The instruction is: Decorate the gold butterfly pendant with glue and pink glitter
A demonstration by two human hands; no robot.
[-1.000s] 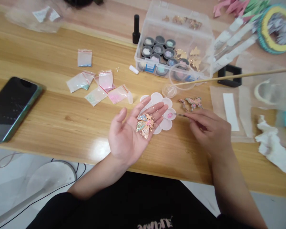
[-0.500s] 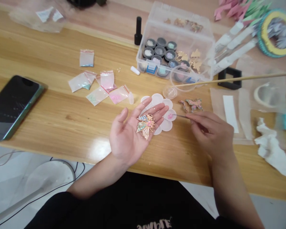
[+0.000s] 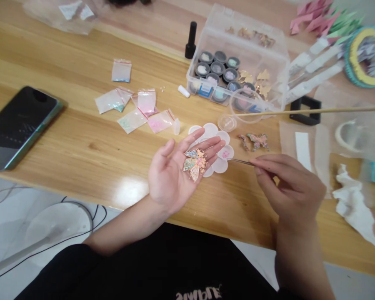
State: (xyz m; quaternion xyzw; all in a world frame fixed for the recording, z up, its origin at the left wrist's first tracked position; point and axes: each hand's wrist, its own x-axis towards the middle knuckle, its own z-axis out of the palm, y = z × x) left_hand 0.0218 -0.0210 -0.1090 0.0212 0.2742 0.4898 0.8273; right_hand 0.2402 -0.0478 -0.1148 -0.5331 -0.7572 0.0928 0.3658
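My left hand (image 3: 171, 179) lies palm up with its fingers stretched out. On its palm and finger bases rests a gold butterfly ornament (image 3: 195, 165) with blue, green and pale glittery wings and a pink spot. My right hand (image 3: 295, 187) is closed in a pinch around thin metal tweezers (image 3: 242, 161). Their tip is at the edge of a white flower-shaped palette (image 3: 220, 166), beside pink bits (image 3: 226, 153) in one petal. My left fingers cover part of that palette. Behind the tweezers lies a finished-looking coloured butterfly (image 3: 258, 141) with a smaller piece beside it.
A clear plastic box (image 3: 192, 83) holds several small pots and gold pieces. A wooden stick (image 3: 337, 111) crosses to the right. Small zip bags (image 3: 133, 121) and a phone (image 3: 21, 125) lie left. Crumpled tissue (image 3: 353, 208) and a black frame (image 3: 305, 111) sit right.
My right hand has drawn back to the right, taking the tweezers' tip from the pink bits to the palette's edge. The view has shifted slightly; the butterfly stays on my left palm.
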